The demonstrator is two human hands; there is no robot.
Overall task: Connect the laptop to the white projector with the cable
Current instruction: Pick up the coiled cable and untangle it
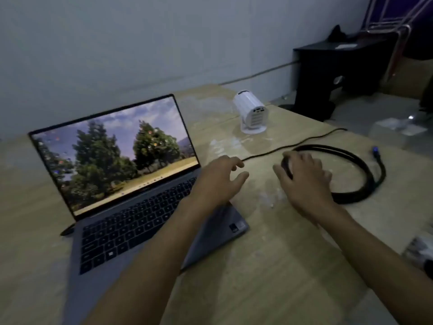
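Note:
An open grey laptop (131, 207) with a tree picture on its screen sits at the left of the wooden table. Behind it to the right stands the small white projector (251, 112), its port side facing me. A coiled black cable (365, 181) with a blue plug (375, 151) lies at the right. My left hand (218, 181) hovers over the laptop's right rear corner, fingers apart and holding nothing. My right hand (304, 181) lies on the left arc of the coil, thumb outside and fingers curled over it; that part of the cable is mostly hidden.
A thin black wire (295, 143) runs across the table (269, 266) from near my left hand to the far right edge. Beyond that edge stands a black box (332, 73), with metal chair legs (398, 31) behind it. Clear plastic packaging (398, 129) lies at the right.

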